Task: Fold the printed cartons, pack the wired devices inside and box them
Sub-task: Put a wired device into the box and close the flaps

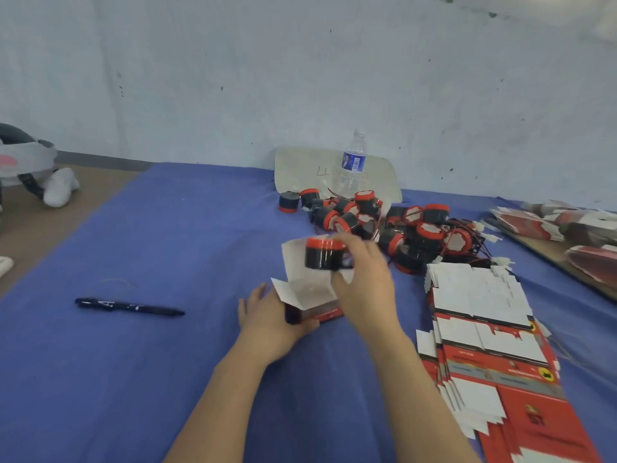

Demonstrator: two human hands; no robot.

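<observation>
Left hand (pixel 270 324) clasps the red-and-white card carton (pixel 307 292), flaps open. Right hand (pixel 365 282) pinches a black, red-capped cylindrical device (pixel 322 259) just above that grip; lower it squarely.

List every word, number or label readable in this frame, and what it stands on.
"4": red handwriting on the pale board behind the water bottle.
"A": white mark on the black pen; rest unreadable.
Water bottle label: blurred.
Flat cartons and the open carton in the left hand: print blurred.
Wired device in the right hand: none.
</observation>
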